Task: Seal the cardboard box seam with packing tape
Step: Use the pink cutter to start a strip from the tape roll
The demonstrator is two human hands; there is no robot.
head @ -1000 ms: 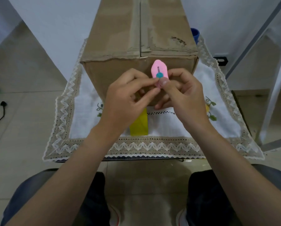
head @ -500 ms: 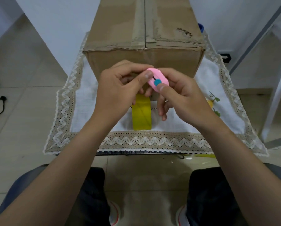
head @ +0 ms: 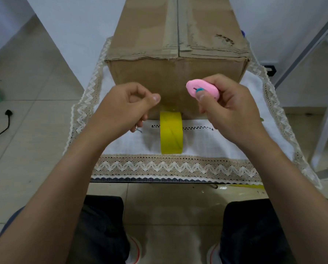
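We see 2 hands before the cardboard box on a lace-edged cloth. The right hand pinches a pink cutter, thumb on its blue slider. The left hand is curled closed, apparently empty. The yellow tape roll stands on edge against the box front.

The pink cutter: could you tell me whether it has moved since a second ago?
Yes. The pink cutter, in the right hand, has shifted rightward off the cardboard box seam line.
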